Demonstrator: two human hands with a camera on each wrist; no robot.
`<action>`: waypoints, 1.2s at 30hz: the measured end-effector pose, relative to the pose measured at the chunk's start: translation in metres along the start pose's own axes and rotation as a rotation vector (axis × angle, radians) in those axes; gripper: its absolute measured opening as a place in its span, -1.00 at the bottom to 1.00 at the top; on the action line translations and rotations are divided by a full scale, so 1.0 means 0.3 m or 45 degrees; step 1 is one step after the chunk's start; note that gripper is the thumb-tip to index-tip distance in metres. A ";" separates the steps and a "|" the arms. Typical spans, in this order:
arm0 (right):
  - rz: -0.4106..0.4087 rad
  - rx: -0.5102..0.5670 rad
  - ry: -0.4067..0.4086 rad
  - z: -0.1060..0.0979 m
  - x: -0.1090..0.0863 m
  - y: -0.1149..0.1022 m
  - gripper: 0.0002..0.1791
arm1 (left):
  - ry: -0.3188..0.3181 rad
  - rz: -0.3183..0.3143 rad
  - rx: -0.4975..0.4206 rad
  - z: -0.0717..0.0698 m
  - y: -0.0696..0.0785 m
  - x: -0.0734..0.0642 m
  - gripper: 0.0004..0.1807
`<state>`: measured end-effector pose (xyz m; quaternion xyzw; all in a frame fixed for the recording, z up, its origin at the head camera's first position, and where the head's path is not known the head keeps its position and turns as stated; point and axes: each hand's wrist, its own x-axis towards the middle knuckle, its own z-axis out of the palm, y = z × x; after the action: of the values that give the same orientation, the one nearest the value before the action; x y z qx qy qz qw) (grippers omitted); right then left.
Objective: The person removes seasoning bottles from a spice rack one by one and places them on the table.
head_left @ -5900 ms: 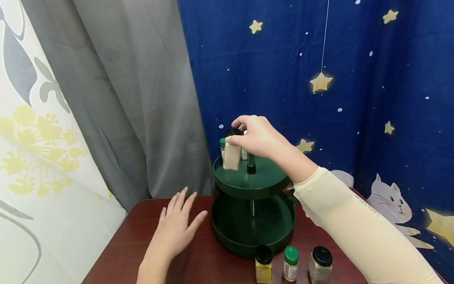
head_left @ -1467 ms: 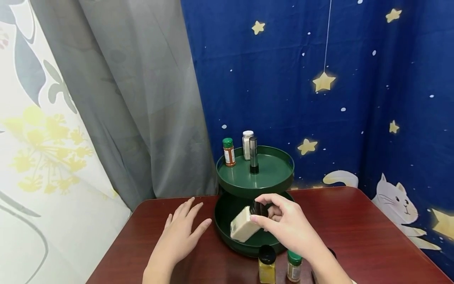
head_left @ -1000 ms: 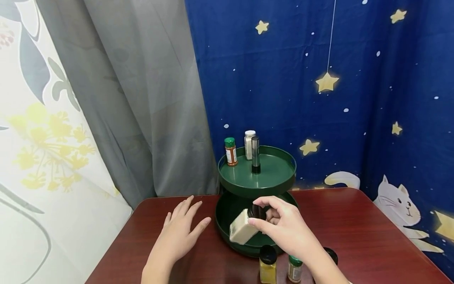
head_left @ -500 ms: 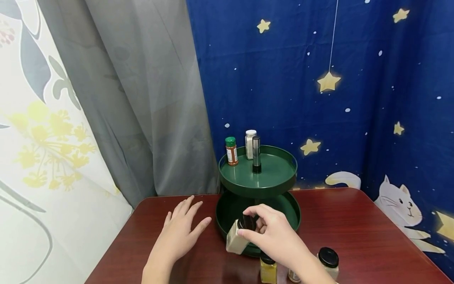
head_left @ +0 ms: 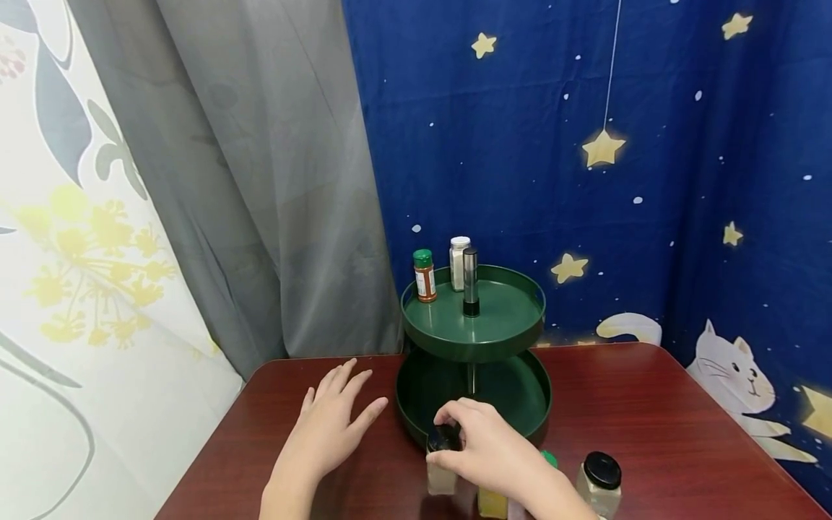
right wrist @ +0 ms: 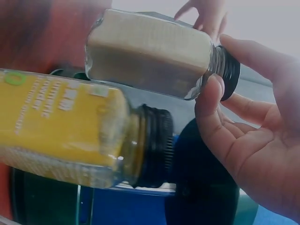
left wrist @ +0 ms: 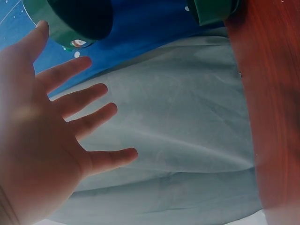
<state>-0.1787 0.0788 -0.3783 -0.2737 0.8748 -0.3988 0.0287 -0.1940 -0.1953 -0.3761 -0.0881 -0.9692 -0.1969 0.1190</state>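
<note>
My right hand (head_left: 484,448) pinches the black lid of a square glass spice jar (head_left: 442,482) filled with beige powder, thumb on one side and fingers on the other. The jar stands nearly upright at the front of the two-tier green turntable (head_left: 473,352), close over the table, left of a yellow turmeric jar (right wrist: 61,126). In the right wrist view the thumb and fingers grip its neck and lid. My left hand (head_left: 325,430) holds nothing, its fingers spread above the table left of the turntable; the left wrist view shows the same spread palm (left wrist: 42,136).
On the upper tier stand a green-lidded red spice bottle (head_left: 425,278) and a white-capped jar (head_left: 458,263) beside the central post (head_left: 471,285). Right of my right hand is a black-lidded jar (head_left: 601,482); a green lid (head_left: 549,458) shows behind the wrist. Curtains hang behind the table (head_left: 617,404).
My right hand has brought the beige jar from the upper tier down over the lower tray to the table front, turning it from tilted to nearly upright. The left hand stays spread in place.
</note>
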 end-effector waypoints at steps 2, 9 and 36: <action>0.012 -0.035 -0.004 0.008 0.004 0.003 -0.60 | -0.003 -0.001 -0.001 0.000 0.000 0.000 -0.26; 0.020 -0.104 -0.033 0.034 0.013 0.015 -0.61 | -0.017 -0.003 -0.006 0.001 0.000 0.001 -0.29; 0.083 -0.157 -0.097 0.086 0.033 0.036 -0.61 | -0.022 0.001 -0.010 0.007 -0.006 0.002 -0.32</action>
<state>-0.1851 0.0621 -0.4019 -0.2611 0.9044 -0.3324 0.0580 -0.1953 -0.1958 -0.3786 -0.0907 -0.9694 -0.1998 0.1103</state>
